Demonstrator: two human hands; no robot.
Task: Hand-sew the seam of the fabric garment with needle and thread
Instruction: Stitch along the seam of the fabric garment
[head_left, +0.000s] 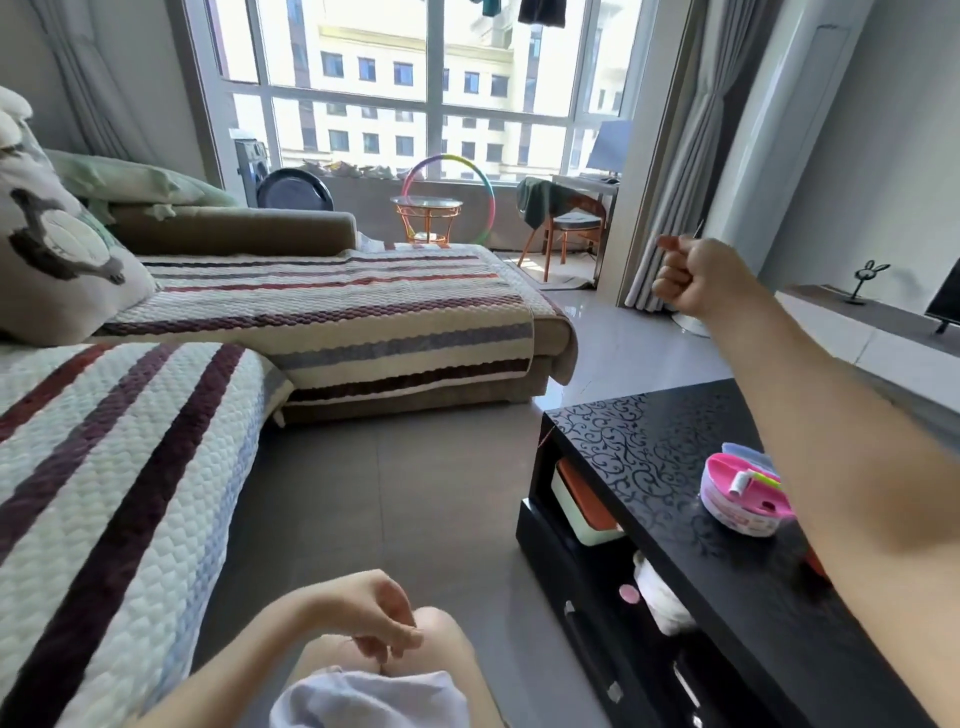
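A pale lilac-white fabric garment (371, 699) lies bunched on my lap at the bottom of the view. My left hand (376, 618) hovers just above it, fingers curled and pinching the fabric's top edge. My right hand (693, 275) is stretched far out to the upper right, fist closed, pinching a thin needle (697, 228) whose tip sticks up above the knuckles. A faint reddish thread (545, 439) shows near the black table's corner; the rest of the thread is too fine to follow.
A black patterned coffee table (649, 441) stands at right, with a pink round sewing kit (740, 493) on top beneath my right forearm. A striped quilted sofa (130, 467) fills the left. Grey tiled floor (389, 493) lies between them. Behind are a window, a chair and curtains.
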